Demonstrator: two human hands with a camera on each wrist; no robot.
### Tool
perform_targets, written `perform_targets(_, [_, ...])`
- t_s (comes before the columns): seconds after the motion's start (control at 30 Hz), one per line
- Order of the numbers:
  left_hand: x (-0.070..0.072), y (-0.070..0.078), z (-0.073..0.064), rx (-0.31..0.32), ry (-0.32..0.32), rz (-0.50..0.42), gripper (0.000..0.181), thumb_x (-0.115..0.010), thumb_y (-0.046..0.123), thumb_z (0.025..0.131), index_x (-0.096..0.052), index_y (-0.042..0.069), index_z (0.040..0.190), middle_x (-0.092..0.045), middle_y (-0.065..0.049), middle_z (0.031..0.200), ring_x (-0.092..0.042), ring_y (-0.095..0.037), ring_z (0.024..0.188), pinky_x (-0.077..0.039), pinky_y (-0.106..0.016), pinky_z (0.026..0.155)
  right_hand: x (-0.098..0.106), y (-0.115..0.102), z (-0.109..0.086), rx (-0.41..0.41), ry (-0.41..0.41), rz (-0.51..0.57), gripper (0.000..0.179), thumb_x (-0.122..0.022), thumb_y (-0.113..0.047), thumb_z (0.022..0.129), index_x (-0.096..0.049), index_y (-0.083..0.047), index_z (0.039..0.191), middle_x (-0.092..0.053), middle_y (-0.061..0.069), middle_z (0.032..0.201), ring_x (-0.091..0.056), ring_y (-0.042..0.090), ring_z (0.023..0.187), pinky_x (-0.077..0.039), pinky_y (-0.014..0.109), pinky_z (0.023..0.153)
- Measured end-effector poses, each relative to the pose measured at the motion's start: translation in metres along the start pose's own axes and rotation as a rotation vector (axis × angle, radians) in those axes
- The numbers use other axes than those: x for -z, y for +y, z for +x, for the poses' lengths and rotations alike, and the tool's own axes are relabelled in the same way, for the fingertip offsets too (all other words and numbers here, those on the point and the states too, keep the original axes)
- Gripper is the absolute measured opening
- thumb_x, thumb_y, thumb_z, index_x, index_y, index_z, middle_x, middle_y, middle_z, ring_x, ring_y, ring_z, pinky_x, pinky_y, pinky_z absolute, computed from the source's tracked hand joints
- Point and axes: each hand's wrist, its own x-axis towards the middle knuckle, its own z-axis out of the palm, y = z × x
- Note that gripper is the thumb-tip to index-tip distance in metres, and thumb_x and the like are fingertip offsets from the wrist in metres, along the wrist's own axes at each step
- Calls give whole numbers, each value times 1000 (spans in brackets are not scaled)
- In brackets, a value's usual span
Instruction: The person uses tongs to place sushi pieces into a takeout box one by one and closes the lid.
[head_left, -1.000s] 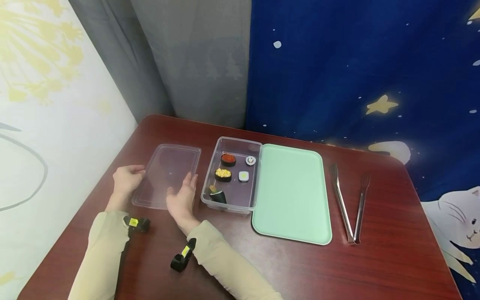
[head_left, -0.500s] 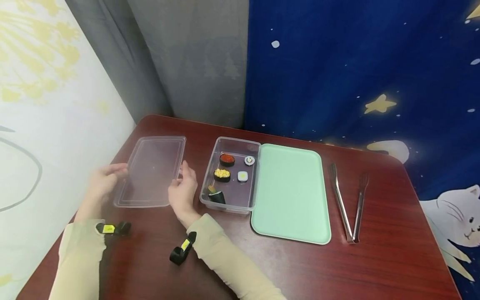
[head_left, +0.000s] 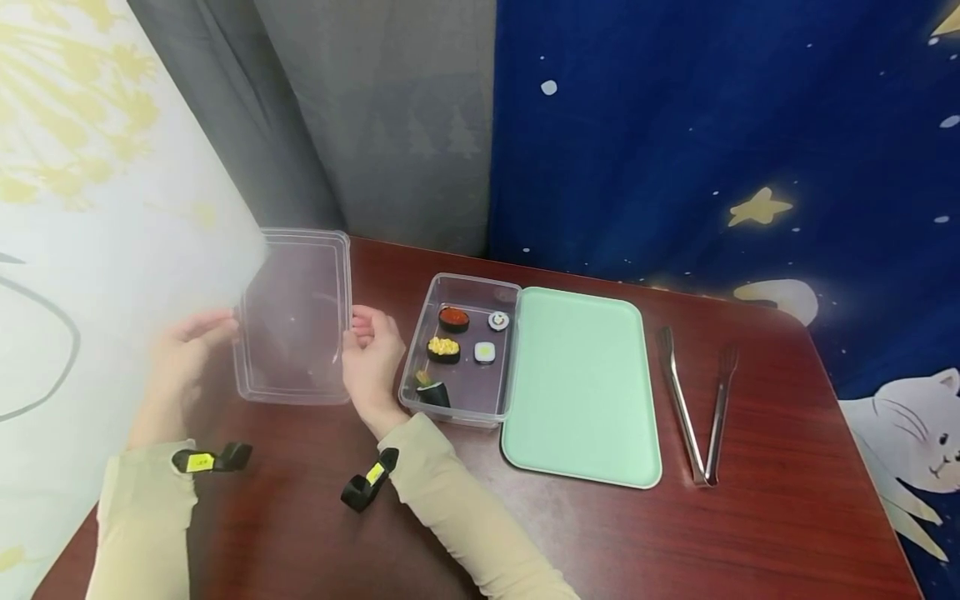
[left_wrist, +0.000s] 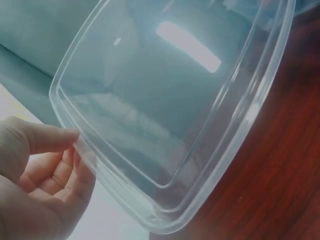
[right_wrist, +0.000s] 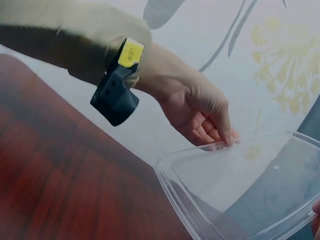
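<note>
A clear plastic lid [head_left: 292,317] is held up off the table between both hands, its far edge tilted upward. My left hand [head_left: 183,358] pinches its left edge; in the left wrist view the thumb [left_wrist: 52,138] lies on the rim with the fingers curled beneath. My right hand [head_left: 372,358] grips the opposite edge, and only a bit of it shows in the right wrist view. Right of the lid stands a clear plastic box [head_left: 480,398] holding several sushi pieces: one topped red [head_left: 453,319], one topped yellow [head_left: 444,350], a dark hand roll [head_left: 433,392] and small rolls [head_left: 485,353].
Against the box's right side lies a pale green tray [head_left: 581,392]. Metal tongs [head_left: 701,417] rest spread on the table [head_left: 780,500] farther right. Grey and blue curtains [head_left: 637,125] hang behind the table, and a white patterned wall hanging [head_left: 90,250] is at the left.
The lid has moved left, then risen and tilted up toward the curtain. My left hand went left with it; my right hand now grips the lid's right edge higher up. Box, tray and tongs stayed put.
</note>
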Motion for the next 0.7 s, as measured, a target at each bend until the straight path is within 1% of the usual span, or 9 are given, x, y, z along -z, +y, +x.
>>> perform_targets(0.1, [-1,5,-4,-1,34,-1,22,-73,17,82,-69,14,104,-67,15,83,-57,-3,84,-44,-13,68,2,-4,3,57,6,-2,22,-68,9,79,-66,-3,98,-64,8,87,-60,12,72,-50,12,66])
perform_targets(0.2, [-5,11,-6,-43,100,19,19,-75,17,81,-71,16,100,-67,17,82,-56,-2,85,-44,-12,68,5,-8,6,118,6,-11,19,-69,7,80,-65,-4,95,-63,7,86,-60,11,72,-49,11,66])
perform_targets(0.27, [-9,15,-6,-92,155,0,15,-75,12,80,-73,15,95,-67,16,79,-57,-1,82,-43,-11,69,7,-12,9,154,-1,-16,17,-69,6,80,-64,-4,94,-63,7,86,-60,12,72,-49,10,66])
perform_targets(0.33, [-13,20,-6,-132,199,-41,14,-74,7,80,-74,13,92,-68,15,77,-60,-1,77,-43,-10,69,9,-15,13,188,-4,-20,15,-68,5,81,-64,-4,92,-62,7,86,-60,13,72,-48,9,66])
perform_targets(0.4, [-17,24,-5,-169,232,-109,14,-74,1,78,-74,9,90,-69,10,74,-62,-3,70,-45,-10,69,11,-20,18,219,-5,-30,13,-67,3,83,-63,-5,92,-62,7,86,-60,13,73,-48,9,65])
perform_targets(0.5, [-20,29,-4,-214,263,-214,14,-73,-6,76,-73,3,86,-69,3,72,-65,-7,63,-50,-12,67,13,-26,26,256,3,-39,9,-67,0,84,-63,-6,90,-61,6,85,-60,12,73,-48,10,66])
perform_targets(0.53, [-22,31,-4,-229,271,-233,13,-72,-7,76,-72,2,86,-69,1,71,-65,-8,62,-52,-13,66,14,-27,29,265,10,-34,8,-67,0,84,-63,-5,89,-61,6,85,-60,11,73,-48,10,66])
perform_targets(0.6, [-24,35,-4,-260,277,-278,12,-72,-9,75,-71,-2,85,-69,-2,70,-65,-11,62,-54,-15,65,15,-31,35,275,20,-31,7,-68,-2,83,-64,-6,87,-61,6,84,-60,11,73,-48,10,66])
perform_targets(0.7, [-27,38,-3,-304,257,-356,13,-72,-10,75,-69,-7,87,-70,-7,73,-67,-15,65,-55,-19,67,16,-35,42,270,17,-17,4,-69,-4,84,-65,-5,85,-60,6,84,-59,10,73,-49,10,67])
